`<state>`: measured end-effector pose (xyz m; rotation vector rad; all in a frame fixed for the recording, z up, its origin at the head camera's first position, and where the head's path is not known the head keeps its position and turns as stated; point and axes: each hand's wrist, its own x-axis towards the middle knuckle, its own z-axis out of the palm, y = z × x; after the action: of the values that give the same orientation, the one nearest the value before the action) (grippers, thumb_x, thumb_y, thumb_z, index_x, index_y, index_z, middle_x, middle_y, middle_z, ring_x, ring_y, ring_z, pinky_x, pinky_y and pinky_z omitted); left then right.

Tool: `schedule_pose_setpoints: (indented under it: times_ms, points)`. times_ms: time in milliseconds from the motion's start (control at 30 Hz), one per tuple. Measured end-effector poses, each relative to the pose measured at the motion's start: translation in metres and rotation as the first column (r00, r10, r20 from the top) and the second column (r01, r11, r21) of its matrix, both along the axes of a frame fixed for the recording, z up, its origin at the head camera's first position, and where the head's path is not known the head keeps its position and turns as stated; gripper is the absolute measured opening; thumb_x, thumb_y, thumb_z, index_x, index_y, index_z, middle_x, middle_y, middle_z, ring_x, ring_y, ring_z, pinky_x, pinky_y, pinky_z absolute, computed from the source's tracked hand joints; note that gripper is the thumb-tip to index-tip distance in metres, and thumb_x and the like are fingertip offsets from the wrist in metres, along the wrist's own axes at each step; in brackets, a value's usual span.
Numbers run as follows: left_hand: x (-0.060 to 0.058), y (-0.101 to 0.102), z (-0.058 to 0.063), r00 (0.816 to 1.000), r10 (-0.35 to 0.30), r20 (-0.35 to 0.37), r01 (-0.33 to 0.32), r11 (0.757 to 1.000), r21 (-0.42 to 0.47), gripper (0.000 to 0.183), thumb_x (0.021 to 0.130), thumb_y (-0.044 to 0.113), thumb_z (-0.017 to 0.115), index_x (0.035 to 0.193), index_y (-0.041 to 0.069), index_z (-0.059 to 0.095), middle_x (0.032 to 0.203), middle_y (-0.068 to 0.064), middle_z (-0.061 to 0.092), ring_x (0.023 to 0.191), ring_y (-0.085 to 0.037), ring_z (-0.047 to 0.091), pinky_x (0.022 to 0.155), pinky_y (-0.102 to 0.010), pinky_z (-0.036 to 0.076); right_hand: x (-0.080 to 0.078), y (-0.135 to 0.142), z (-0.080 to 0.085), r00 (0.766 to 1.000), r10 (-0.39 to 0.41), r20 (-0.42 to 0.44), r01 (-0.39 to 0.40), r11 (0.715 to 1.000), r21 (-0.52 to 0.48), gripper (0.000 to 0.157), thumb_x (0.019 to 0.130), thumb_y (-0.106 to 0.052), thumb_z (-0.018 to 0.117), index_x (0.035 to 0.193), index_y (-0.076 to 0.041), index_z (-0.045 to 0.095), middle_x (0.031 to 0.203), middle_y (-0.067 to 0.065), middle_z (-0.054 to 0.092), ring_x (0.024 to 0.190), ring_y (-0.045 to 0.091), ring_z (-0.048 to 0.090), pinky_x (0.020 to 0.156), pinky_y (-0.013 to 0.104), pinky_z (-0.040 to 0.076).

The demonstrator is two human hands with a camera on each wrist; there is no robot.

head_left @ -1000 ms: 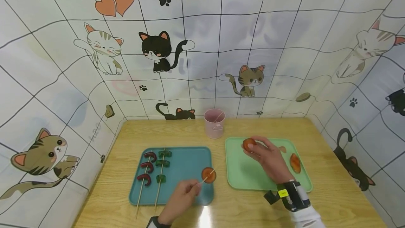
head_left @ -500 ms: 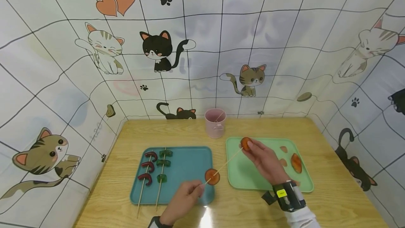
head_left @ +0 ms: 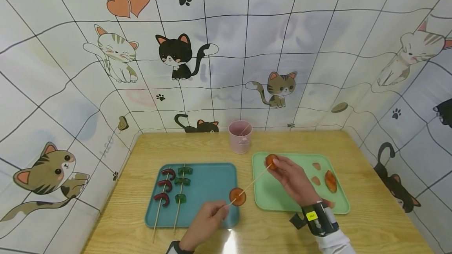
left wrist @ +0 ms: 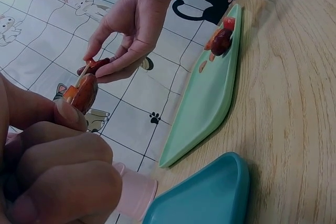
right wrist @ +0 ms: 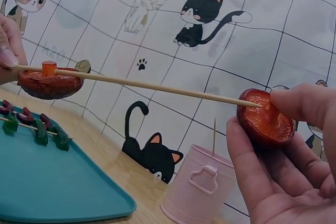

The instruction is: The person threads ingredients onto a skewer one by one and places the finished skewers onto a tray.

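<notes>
My left hand [head_left: 205, 222] pinches a thin wooden skewer [right wrist: 157, 86] near its lower part, above the blue tray's front right corner. One brown mushroom [right wrist: 50, 87] with a stubby orange stem is threaded on the skewer close to those fingers. Over the green tray, my right hand [head_left: 293, 179] holds a second mushroom [right wrist: 265, 127] between thumb and fingers, its orange underside turned toward the skewer. The skewer's pointed tip meets that underside beside the stem. In the left wrist view, curled left fingers [left wrist: 68, 182] hide the skewer's lower end.
On the blue tray [head_left: 212, 175] lie two skewers, one with dark red curved pieces [head_left: 161, 198], one with green pieces [head_left: 180, 198]. The green tray [head_left: 263, 195] bears a brown-orange piece [head_left: 330, 181] and several flat pieces. Behind stands a pink bucket [head_left: 240, 140] with a stick inside.
My right hand has moved left with its mushroom, which now meets the skewer's tip. My left hand has shifted slightly right. More flat pieces show on the green tray.
</notes>
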<state>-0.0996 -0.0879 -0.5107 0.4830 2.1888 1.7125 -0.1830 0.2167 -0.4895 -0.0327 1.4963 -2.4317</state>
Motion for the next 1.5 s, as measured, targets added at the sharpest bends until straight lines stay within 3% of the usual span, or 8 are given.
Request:
schedule_pose_setpoints:
  times_ms: [333, 500, 667, 800, 1200, 1500]
  points:
    - [0.001, -0.001, 0.000, 1.000, 0.002, -0.009, -0.002, 1.000, 0.004, 0.043, 0.109, 0.025, 0.050, 0.076, -0.004, 0.049, 0.060, 0.003, 0.031, 0.050, -0.001, 0.028, 0.051, -0.023, 0.028, 0.003, -0.001, 0.000, 1.000, 0.007, -0.012, -0.006, 1.000, 0.012, 0.029, 0.105, -0.017, 0.060, 0.132, -0.007, 0.059, 0.134, 0.004, 0.056, 0.123, 0.013, 0.065, 0.107, 0.030, 0.049]
    - [0.001, -0.001, -0.001, 1.000, 0.005, -0.018, -0.005, 1.000, 0.006, 0.043, 0.109, 0.025, 0.051, 0.076, -0.003, 0.049, 0.061, 0.003, 0.031, 0.051, -0.001, 0.030, 0.052, -0.023, 0.028, 0.003, -0.002, -0.002, 0.999, -0.013, -0.050, 0.017, 0.997, 0.078, 0.028, 0.104, -0.015, 0.062, 0.129, -0.006, 0.061, 0.129, 0.002, 0.061, 0.119, 0.012, 0.066, 0.104, 0.031, 0.051]
    - [0.001, 0.001, -0.002, 0.999, 0.011, -0.045, -0.011, 1.000, 0.006, 0.043, 0.109, 0.025, 0.051, 0.076, -0.003, 0.051, 0.061, 0.003, 0.034, 0.052, 0.000, 0.032, 0.052, -0.021, 0.028, 0.005, -0.010, -0.007, 0.998, 0.003, -0.068, 0.009, 0.984, 0.179, 0.017, 0.102, -0.013, 0.064, 0.118, -0.008, 0.065, 0.120, -0.001, 0.065, 0.113, 0.012, 0.068, 0.103, 0.033, 0.053]
    - [0.001, 0.004, -0.001, 0.998, 0.023, -0.063, -0.023, 1.000, 0.001, 0.042, 0.109, 0.024, 0.051, 0.076, -0.002, 0.052, 0.060, 0.004, 0.035, 0.051, 0.001, 0.032, 0.052, -0.020, 0.028, 0.009, -0.021, -0.007, 0.998, 0.007, -0.063, 0.005, 0.981, 0.192, 0.009, 0.100, -0.014, 0.067, 0.106, -0.010, 0.063, 0.113, -0.001, 0.063, 0.109, 0.014, 0.068, 0.102, 0.036, 0.054]
    - [-0.003, 0.007, 0.001, 0.996, 0.052, -0.076, -0.054, 0.998, -0.016, 0.041, 0.109, 0.021, 0.049, 0.075, -0.002, 0.052, 0.059, 0.004, 0.035, 0.051, 0.001, 0.033, 0.053, -0.019, 0.029, 0.022, -0.053, -0.011, 1.000, 0.000, -0.028, 0.007, 0.968, 0.249, 0.026, 0.095, -0.023, 0.075, 0.104, -0.002, 0.062, 0.114, 0.007, 0.066, 0.108, 0.020, 0.070, 0.099, 0.039, 0.056]
    - [-0.004, 0.002, -0.003, 0.995, 0.051, -0.081, -0.054, 0.998, -0.041, 0.039, 0.109, 0.016, 0.049, 0.074, -0.001, 0.052, 0.060, 0.004, 0.034, 0.051, 0.001, 0.032, 0.053, -0.018, 0.028, 0.024, -0.060, -0.021, 0.999, -0.025, 0.021, 0.019, 0.964, 0.265, 0.034, 0.094, -0.023, 0.076, 0.110, 0.002, 0.060, 0.113, 0.009, 0.071, 0.106, 0.021, 0.073, 0.097, 0.037, 0.057]
